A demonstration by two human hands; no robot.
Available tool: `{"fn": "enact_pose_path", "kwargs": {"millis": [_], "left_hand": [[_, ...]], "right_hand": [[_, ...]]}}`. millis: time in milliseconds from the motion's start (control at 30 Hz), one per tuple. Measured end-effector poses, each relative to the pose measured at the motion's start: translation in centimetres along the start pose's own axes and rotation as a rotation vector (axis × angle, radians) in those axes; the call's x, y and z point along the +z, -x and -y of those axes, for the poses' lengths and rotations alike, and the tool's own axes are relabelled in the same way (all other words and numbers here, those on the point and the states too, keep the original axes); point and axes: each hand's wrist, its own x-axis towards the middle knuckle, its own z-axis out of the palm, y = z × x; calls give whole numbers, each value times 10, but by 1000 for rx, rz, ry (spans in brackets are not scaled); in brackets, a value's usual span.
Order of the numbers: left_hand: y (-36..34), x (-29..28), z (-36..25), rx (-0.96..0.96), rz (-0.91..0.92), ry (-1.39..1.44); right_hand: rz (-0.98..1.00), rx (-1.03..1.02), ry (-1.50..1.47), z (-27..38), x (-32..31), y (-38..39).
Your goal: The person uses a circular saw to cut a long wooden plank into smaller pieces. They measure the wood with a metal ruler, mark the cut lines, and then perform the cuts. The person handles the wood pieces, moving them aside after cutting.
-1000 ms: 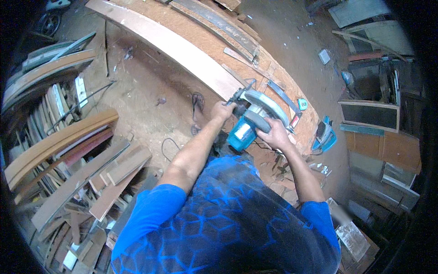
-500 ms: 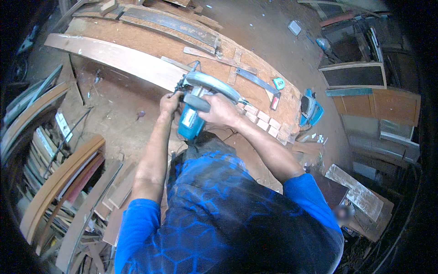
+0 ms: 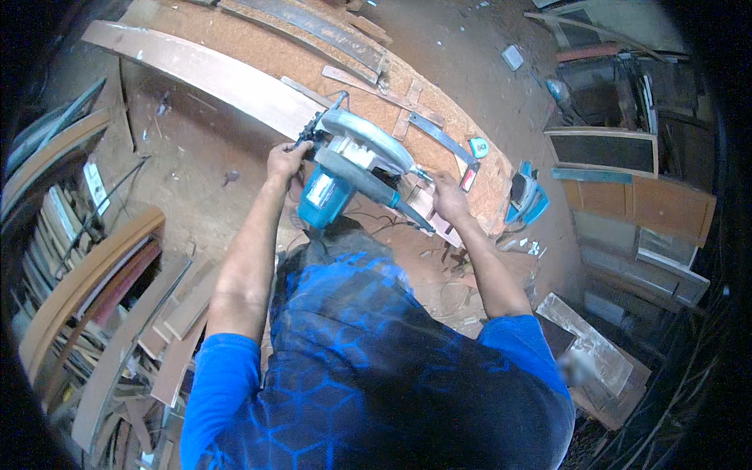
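A teal circular saw (image 3: 325, 197) with a grey blade guard rests at the near end of a long pale board (image 3: 204, 78) on the workbench. My left hand (image 3: 287, 163) is closed on the front end of the saw, beside its dark adjusting parts. The saw's black rear handle (image 3: 356, 178) has no hand on it. My right hand (image 3: 450, 199) is at the back end of the guard, its fingers curled; what they grip is partly hidden. Small pinkish wood blocks (image 3: 445, 227) lie below that hand, largely covered by the saw.
On the bench (image 3: 489, 184) lie a metal square (image 3: 442, 139), a teal tape measure (image 3: 479, 147) and thin wood strips (image 3: 364, 88). Another teal power tool (image 3: 527, 196) sits past the bench's right edge. Stacked boards (image 3: 94, 290) fill the left; cabinet panels (image 3: 666, 196) stand at right.
My right hand has let go of the saw's rear handle and moved right to the guard's back end. My left hand stays on the saw. The saw now covers more of the blocks.
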Motion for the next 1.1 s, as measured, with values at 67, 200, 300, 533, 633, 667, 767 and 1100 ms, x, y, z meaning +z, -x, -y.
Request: {"fn": "enact_pose_path", "kwargs": {"millis": [67,200,300,533,633,667,767,1100], "left_hand": [[-4,-3,4,15,-10,-22],[-8,-6,9,-26,-23,7],[0,-2,4,-34,3,32],[-10,-5,15,-2,-24,-60],[-20,-5,23,51,-48,-99],[-21,-6,22,29,-16,-129],[-30,-7,30,68,-50,-198],[-9,-19,-17,3,44,-583]], "right_hand": [[110,-101,108,2,6,-4],[184,-91,174,-13,-16,20],[217,9,273,-69,-18,76],[-257,83,-308,-4,-63,102],[-408,-109,-497,128,-119,75],[-401,-168,-537,162,-127,65],[-255,-232,-459,205,-122,27],[250,-268,-513,223,-87,-44]]}}
